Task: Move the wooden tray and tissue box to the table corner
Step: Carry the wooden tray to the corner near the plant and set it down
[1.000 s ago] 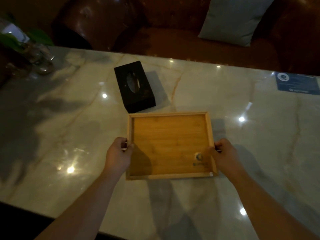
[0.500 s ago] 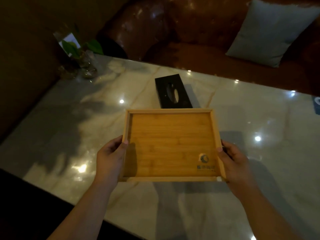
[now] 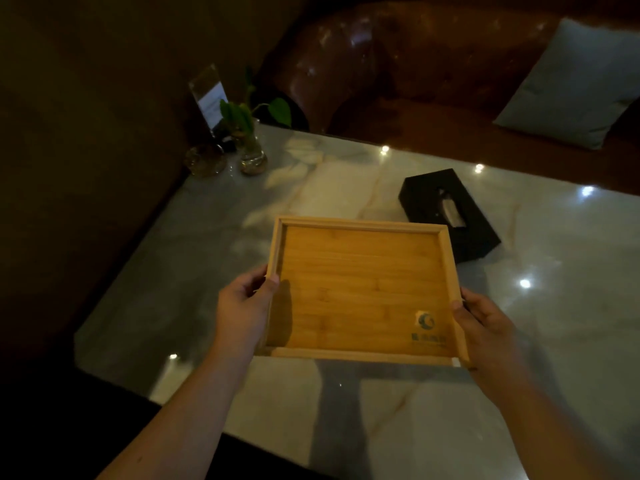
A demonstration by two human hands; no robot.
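Note:
The wooden tray [image 3: 360, 289] is a shallow bamboo rectangle with a small logo near its right front corner. It hangs above the marble table [image 3: 571, 323], held level by both hands. My left hand [image 3: 242, 310] grips its left rim, thumb over the edge. My right hand [image 3: 485, 323] grips the right rim the same way. The black tissue box [image 3: 446, 213] lies on the table just behind the tray's right rear corner, a tissue showing in its oval slot; the tray hides part of its near side.
At the far left corner of the table stand a glass vase with a green plant [image 3: 251, 143], a round glass piece [image 3: 205, 161] and an acrylic sign holder [image 3: 209, 98]. A dark wall runs along the left. A brown leather sofa with a grey cushion [image 3: 575, 84] lies beyond.
The tray has risen off the table and moved left with both hands. My view has swung left, so the tissue box now sits to the tray's right and the table corner shows.

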